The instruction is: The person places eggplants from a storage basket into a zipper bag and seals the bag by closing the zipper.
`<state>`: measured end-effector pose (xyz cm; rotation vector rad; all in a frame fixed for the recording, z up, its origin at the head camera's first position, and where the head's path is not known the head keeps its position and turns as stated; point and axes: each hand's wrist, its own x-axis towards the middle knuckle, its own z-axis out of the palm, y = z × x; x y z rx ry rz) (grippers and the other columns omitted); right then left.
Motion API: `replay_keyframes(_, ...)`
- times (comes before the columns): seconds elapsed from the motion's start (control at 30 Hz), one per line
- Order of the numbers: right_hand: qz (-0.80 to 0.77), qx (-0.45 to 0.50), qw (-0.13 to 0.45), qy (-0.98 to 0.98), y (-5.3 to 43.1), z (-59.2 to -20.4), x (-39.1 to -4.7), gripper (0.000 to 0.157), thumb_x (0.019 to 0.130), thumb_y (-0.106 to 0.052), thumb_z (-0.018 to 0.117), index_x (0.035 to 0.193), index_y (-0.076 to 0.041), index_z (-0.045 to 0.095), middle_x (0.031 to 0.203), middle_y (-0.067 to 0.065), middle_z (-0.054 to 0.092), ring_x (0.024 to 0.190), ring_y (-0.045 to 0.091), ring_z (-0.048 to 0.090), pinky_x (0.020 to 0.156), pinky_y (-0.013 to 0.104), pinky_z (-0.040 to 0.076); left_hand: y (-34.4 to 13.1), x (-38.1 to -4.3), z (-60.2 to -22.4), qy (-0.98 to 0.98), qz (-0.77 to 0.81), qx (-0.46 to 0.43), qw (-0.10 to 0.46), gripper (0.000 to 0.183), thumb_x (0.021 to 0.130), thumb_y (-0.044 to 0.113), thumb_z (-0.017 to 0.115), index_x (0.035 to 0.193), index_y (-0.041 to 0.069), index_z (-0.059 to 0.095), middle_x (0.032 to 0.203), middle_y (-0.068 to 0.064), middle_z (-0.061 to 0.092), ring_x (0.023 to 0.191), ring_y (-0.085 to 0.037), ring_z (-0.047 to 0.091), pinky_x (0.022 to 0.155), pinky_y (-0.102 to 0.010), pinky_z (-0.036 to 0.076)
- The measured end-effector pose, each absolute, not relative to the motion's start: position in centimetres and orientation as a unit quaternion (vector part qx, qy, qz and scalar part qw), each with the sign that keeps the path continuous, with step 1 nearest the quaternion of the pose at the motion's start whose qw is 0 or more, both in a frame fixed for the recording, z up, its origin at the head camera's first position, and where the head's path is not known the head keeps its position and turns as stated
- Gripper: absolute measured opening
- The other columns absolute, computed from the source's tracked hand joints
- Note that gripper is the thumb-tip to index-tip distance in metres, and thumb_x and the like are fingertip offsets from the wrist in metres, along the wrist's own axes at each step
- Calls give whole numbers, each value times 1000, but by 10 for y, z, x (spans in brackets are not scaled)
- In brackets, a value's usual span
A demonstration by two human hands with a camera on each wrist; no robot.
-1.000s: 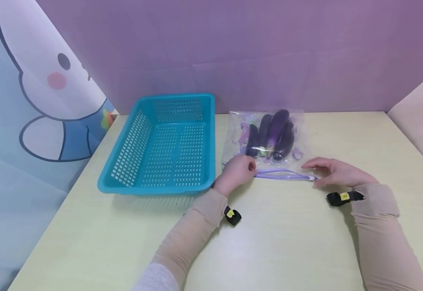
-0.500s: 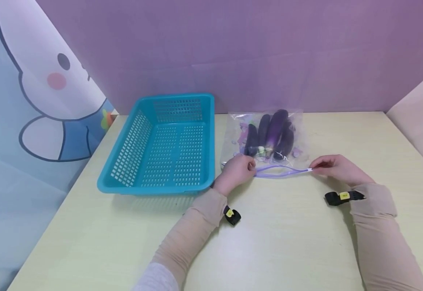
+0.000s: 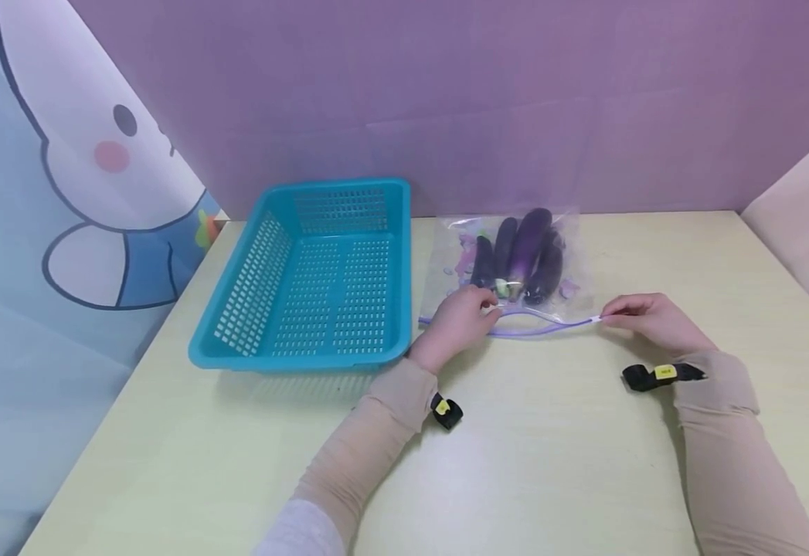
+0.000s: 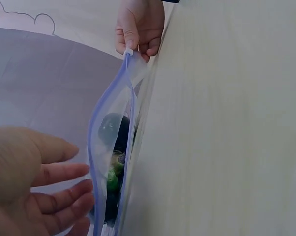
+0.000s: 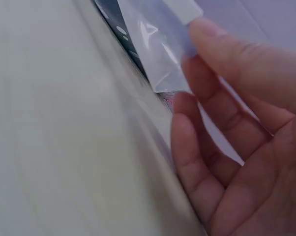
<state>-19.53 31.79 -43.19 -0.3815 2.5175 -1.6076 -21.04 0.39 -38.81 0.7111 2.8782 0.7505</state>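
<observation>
A clear zip bag with a purple zip strip lies on the table, holding several dark purple eggplants. Its mouth gapes in the middle, plainly seen in the left wrist view. My right hand pinches the bag's right corner at the white slider, between thumb and forefinger. The left hand is over the left part of the zip strip. Its fingers are loosely bent beside the purple edge, with the thumb apart; they seem to touch the bag without gripping it.
A turquoise perforated basket stands left of the bag, close to my left wrist. Behind the table hangs a purple cloth. A cartoon-print cloth covers the left side.
My right hand, spread beside the slider at first, has closed in a pinch on the corner. The left hand's fingers have loosened from the zip edge and shifted slightly up and right.
</observation>
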Motion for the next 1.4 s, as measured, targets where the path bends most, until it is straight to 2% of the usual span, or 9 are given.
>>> replay_keyframes(0.27, -606, -134, 51, 782, 317, -439, -194, 25, 83, 9, 63, 91, -12, 75, 88, -19, 70, 83, -3, 59, 72, 11, 43, 15, -208, -379, 925, 273, 263, 14, 25, 95, 19, 56, 114, 5, 66, 113, -7, 67, 106, -19, 61, 93, -26, 47)
replay_keyframes(0.63, -605, -117, 33, 787, 312, -438, -194, 20, 85, 6, 64, 92, -10, 74, 86, -19, 70, 82, -2, 59, 75, 11, 42, 51, -213, -368, 921, 216, 322, 22, 35, 95, 25, 56, 125, 8, 57, 121, -4, 63, 111, -15, 59, 97, -22, 44)
replay_keyframes(0.77, -607, -113, 35, 786, 312, -437, -193, 19, 86, 4, 64, 93, -9, 74, 86, -19, 70, 82, -3, 59, 75, 10, 43, 65, -216, -367, 922, 194, 334, 35, 31, 96, 27, 55, 121, 10, 59, 112, -2, 64, 101, -12, 59, 87, -19, 46)
replay_keyframes(0.87, -609, -113, 36, 784, 312, -437, -193, 19, 86, 4, 63, 93, -10, 75, 85, -19, 70, 81, -2, 59, 74, 11, 43, 76, -217, -372, 926, 167, 337, 42, 33, 96, 30, 55, 123, 12, 58, 112, 0, 63, 99, -10, 59, 84, -18, 47)
replay_keyframes(1.0, -608, -116, 34, 785, 313, -436, -194, 21, 86, 4, 63, 92, -12, 75, 85, -18, 70, 80, -2, 59, 73, 11, 43, 91, -218, -378, 934, 129, 331, 45, 43, 94, 38, 56, 131, 16, 53, 122, 2, 60, 108, -9, 57, 90, -19, 46)
replay_keyframes(1.13, -605, -122, 35, 786, 313, -436, -194, 18, 87, 2, 63, 93, -11, 74, 85, -17, 70, 81, -1, 59, 73, 11, 43, 102, -219, -383, 936, 111, 331, 50, 45, 92, 41, 58, 131, 18, 53, 126, 5, 58, 112, -8, 56, 92, -17, 45)
replay_keyframes(1.23, -611, -127, 38, 781, 313, -436, -194, 14, 87, -1, 65, 94, -9, 74, 86, -16, 71, 82, 1, 60, 74, 12, 44, 107, -220, -385, 933, 114, 336, 58, 40, 92, 40, 59, 126, 18, 57, 122, 7, 61, 108, -6, 58, 89, -16, 45)
replay_keyframes(1.4, -623, -127, 46, 770, 313, -435, -194, 12, 87, -2, 65, 93, -8, 74, 86, -14, 71, 83, 3, 61, 74, 12, 45, 113, -221, -389, 926, 133, 345, 77, 29, 93, 38, 58, 114, 19, 64, 103, 9, 64, 89, -3, 59, 73, -14, 45)
